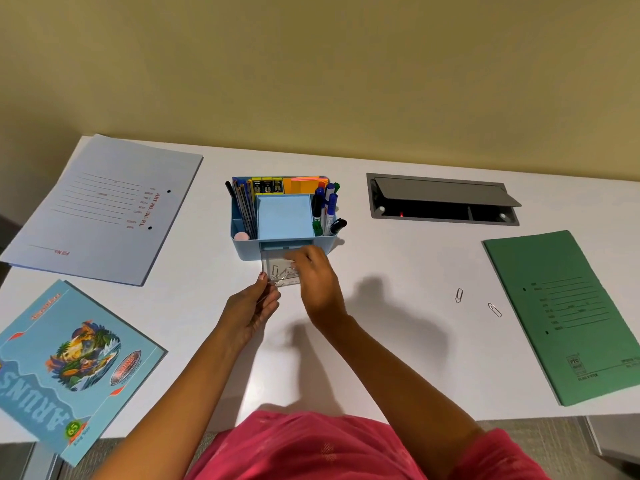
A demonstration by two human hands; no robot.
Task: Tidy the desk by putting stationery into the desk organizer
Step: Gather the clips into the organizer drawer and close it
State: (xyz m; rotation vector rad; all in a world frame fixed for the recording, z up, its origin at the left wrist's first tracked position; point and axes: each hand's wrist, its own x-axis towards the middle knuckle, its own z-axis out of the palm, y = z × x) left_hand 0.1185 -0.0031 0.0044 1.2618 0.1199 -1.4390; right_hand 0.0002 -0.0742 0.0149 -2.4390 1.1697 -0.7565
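A light blue desk organizer (242, 244) stands mid-desk, filled with pens, markers, sticky notes, pencils and an eraser. Its clear front drawer (273, 263) is pulled out and holds several paper clips (275, 271). My left hand (251, 311) grips the drawer's front left corner. My right hand (317, 278) hovers over the drawer's right side with fingers pinched at the clips inside; whether it holds one I cannot tell. Two loose paper clips lie on the desk to the right, one paper clip (459, 295) nearer and another paper clip (494, 309) further right.
A pale blue file folder (104, 209) lies at the back left, a blue notebook (69, 365) at the front left, a green folder (568, 313) on the right. A grey cable hatch (443, 202) is open behind, next to the yellow wall.
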